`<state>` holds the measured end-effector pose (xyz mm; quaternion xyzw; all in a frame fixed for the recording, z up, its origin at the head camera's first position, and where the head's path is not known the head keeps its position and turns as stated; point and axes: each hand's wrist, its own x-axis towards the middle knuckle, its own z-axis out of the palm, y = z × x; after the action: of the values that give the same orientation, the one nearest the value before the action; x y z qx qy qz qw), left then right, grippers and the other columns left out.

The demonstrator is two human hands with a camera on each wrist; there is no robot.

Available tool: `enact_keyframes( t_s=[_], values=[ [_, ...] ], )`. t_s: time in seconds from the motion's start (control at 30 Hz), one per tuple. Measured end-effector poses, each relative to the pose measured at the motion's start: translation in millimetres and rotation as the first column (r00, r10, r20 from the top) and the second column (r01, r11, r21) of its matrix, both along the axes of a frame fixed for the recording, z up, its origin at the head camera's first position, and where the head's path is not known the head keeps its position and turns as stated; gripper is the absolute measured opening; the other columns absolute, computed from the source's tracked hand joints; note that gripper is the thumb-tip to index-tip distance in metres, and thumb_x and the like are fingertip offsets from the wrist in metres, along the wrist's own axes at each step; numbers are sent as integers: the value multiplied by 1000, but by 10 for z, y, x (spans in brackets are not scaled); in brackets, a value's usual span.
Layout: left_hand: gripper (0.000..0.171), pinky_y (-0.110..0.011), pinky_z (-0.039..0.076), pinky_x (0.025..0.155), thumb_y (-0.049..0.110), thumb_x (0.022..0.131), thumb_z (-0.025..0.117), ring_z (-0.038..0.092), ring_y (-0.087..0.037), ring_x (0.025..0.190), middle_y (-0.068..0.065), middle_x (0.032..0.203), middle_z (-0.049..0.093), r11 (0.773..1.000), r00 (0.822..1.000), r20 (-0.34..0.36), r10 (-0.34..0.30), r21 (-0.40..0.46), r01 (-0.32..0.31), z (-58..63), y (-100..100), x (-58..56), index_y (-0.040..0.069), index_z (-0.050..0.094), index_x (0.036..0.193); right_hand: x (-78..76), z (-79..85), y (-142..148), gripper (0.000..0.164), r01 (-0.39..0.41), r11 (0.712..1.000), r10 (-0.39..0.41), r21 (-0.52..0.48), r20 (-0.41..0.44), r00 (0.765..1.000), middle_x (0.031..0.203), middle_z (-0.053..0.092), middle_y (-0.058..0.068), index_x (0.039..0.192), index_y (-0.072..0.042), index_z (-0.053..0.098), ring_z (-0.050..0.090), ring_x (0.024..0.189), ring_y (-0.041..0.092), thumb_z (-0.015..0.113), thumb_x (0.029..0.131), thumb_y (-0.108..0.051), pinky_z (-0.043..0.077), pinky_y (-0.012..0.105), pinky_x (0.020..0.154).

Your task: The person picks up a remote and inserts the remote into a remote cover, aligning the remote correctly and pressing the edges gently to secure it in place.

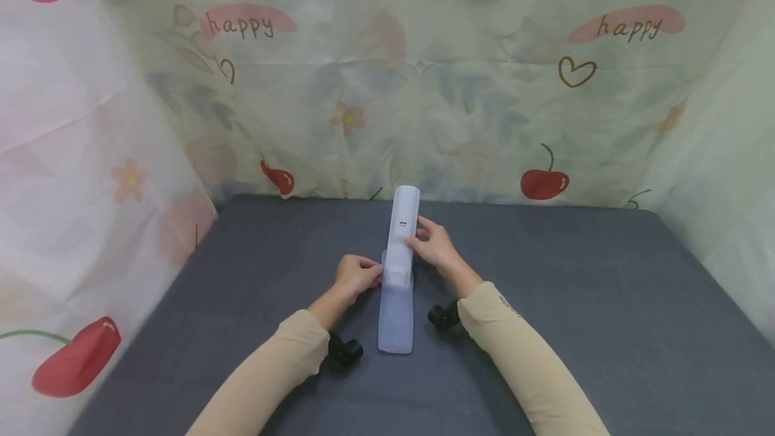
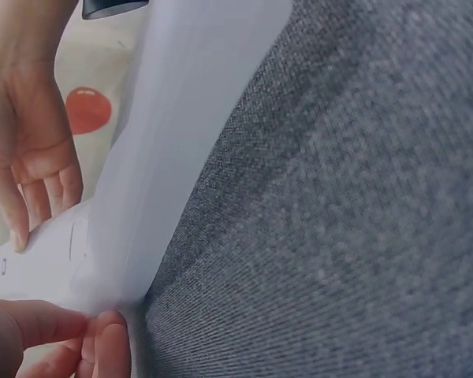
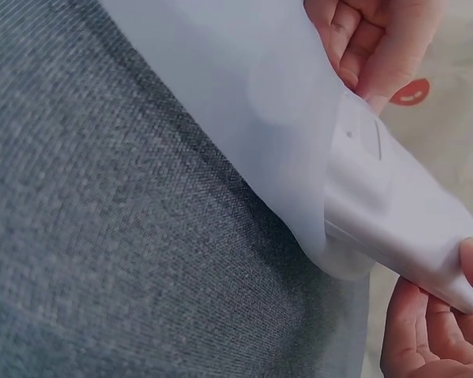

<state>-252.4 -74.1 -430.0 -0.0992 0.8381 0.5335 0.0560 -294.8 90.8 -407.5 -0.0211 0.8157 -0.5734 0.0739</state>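
Note:
A long white plastic device (image 1: pixel 402 221), shaped like a remote control with a small slot mark on its face, stands partly inside a translucent soft sleeve (image 1: pixel 396 325). My right hand (image 1: pixel 437 245) grips the device's upper part, thumb on its face and fingers at the far side. At the mouth of the sleeve, my left hand (image 1: pixel 358 274) pinches the edge between thumb and fingers. The right wrist view shows the device's lower end (image 3: pixel 359 177) within the sleeve's opening. The sleeve's closed end lies toward me.
A dark grey cloth-covered table (image 1: pixel 272 234) spreads under both hands. Behind it hangs a patterned curtain (image 1: pixel 424 120) with cherries and hearts. Black wrist devices (image 1: pixel 346 350) sit below each cuff.

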Motion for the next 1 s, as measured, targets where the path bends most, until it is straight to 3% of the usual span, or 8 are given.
enact_keyframes(
  t_s=[0.4, 0.57, 0.77, 1.0],
  values=[
    [18, -26, 55, 64, 12, 87, 62, 61, -10, 63, -13, 82, 69, 999, 1000, -27, 3, 42, -2, -20, 4, 17, -3, 71, 94, 24, 19, 44, 62, -14, 1000, 14, 2, -17, 1000, 139, 43, 28, 146, -2, 27, 50, 122, 38, 57, 91, -9, 49, 44, 94],
    [20, -27, 56, 68, 12, 87, 63, 63, -11, 68, -16, 89, 68, 995, 998, -65, 5, 98, 1, 19, 35, 62, -4, 70, 97, 58, 73, 92, 63, -6, 999, 5, -37, -27, 1000, 137, 45, 28, 145, -2, 28, 52, 119, 39, 58, 91, -8, 49, 45, 93],
    [22, -29, 56, 71, 13, 88, 61, 65, -15, 75, -17, 93, 68, 989, 993, -113, -17, 142, 33, 94, 93, 142, -4, 68, 100, 117, 184, 133, 63, 11, 998, -13, -67, -21, 1000, 138, 45, 26, 146, -4, 26, 51, 120, 39, 57, 91, -8, 48, 46, 95],
    [24, -35, 57, 76, 17, 88, 63, 63, -14, 79, -16, 99, 65, 962, 992, -98, -79, 253, 102, 201, 133, 214, -1, 58, 103, 215, 356, 191, 62, -9, 996, 5, -93, -44, 999, 139, 44, 25, 147, -5, 25, 52, 120, 40, 55, 93, -9, 46, 48, 96]
  ],
)
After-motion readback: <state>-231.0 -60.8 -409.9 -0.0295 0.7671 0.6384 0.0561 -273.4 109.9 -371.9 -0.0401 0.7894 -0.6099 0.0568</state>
